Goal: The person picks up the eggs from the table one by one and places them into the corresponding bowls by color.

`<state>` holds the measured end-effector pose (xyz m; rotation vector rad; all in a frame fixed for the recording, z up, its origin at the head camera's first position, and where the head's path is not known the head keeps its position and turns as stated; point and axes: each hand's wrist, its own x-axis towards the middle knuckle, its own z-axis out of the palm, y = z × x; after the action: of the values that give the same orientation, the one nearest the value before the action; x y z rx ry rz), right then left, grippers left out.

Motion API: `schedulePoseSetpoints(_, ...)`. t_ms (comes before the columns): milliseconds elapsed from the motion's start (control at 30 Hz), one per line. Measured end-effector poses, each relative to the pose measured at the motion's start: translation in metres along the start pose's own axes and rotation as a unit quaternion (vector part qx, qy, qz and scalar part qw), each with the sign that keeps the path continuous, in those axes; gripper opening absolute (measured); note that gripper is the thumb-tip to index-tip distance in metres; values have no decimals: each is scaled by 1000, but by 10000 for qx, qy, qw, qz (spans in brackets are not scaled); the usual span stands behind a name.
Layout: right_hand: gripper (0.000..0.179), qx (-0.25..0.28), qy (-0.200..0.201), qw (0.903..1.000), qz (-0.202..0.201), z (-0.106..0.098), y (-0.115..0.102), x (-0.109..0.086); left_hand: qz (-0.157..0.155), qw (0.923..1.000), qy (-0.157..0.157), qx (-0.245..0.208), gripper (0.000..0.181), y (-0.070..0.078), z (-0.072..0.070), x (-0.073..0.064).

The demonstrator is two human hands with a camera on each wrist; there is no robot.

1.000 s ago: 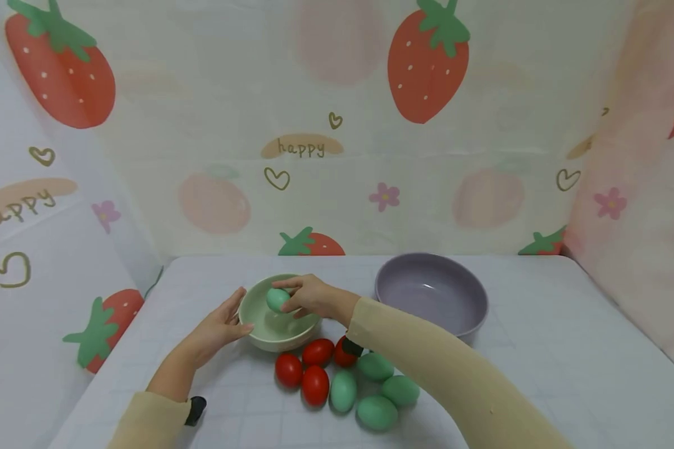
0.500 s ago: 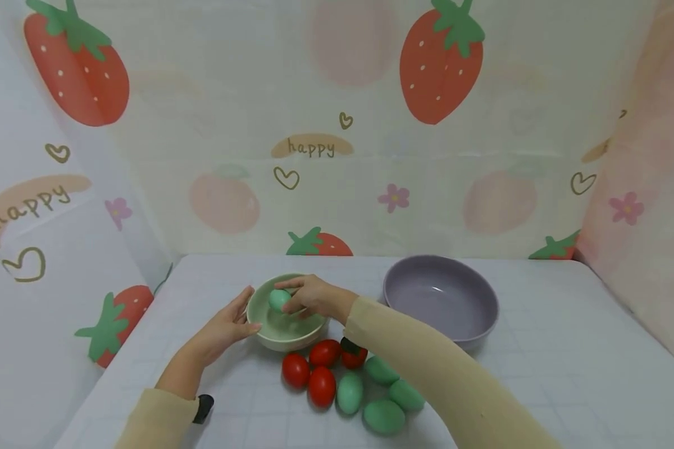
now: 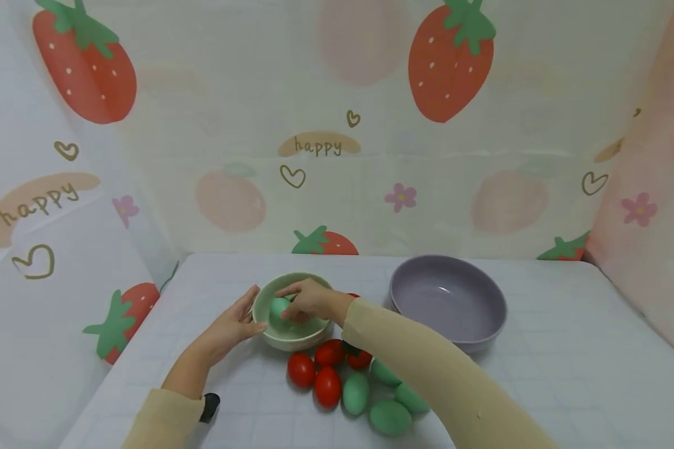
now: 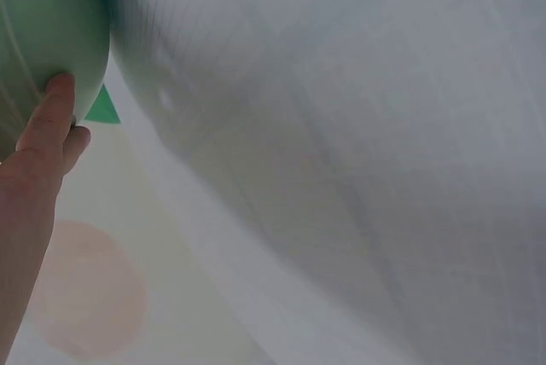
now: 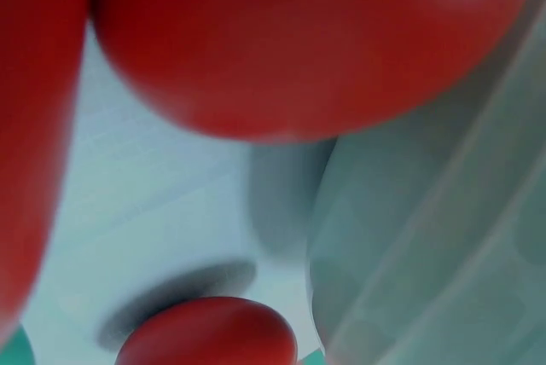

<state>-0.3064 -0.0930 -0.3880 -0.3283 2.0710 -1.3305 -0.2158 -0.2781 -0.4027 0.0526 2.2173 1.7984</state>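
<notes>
The left hand [image 3: 230, 330] holds the green bowl [image 3: 294, 341] at its left side, the thumb over the near rim and the other fingers along the outside; the left wrist view confirms fingertips in contact with the outer wall. The right hand [image 3: 310, 300] is inside the same bowl, its thumb and forefinger set narrowly about a green egg [image 3: 278, 307], which sits toward the left of the interior (whether the egg touches the bottom cannot be told from this angle). Just in front of the bowl, four red eggs [image 3: 301, 370] lie close together, one of them partly covered by a black wrist piece [image 3: 351, 348]; a further red patch shows behind the right wrist. Beside them, nearer the right forearm, lie four loose green eggs [image 3: 390, 416], two partly hidden by the sleeve [image 3: 427, 355]. A purple bowl [image 3: 449, 296] stands to the right, apart from the green one. The right wrist view shows red eggs at close range, with the hand itself out of sight. All items rest on a table [image 3: 247, 411] with a pale checked cover, before a strawberry-printed backdrop [image 3: 236, 125].
</notes>
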Motion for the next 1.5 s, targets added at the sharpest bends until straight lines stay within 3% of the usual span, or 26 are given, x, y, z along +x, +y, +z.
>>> schedulePoseSetpoints(333,49,-513,-105,9986,-72,3,2,-5,-3,9999,-80,93,89,5,1,0)
schedulePoseSetpoints(1067,45,-335,135,9991,201,5,2,-13,-97,9999,-13,81,90,1,1,3)
schedulePoseSetpoints(1500,46,-111,79,9999,89,-7,-4,-27,-108,9999,45,107,91,-2,-1,5)
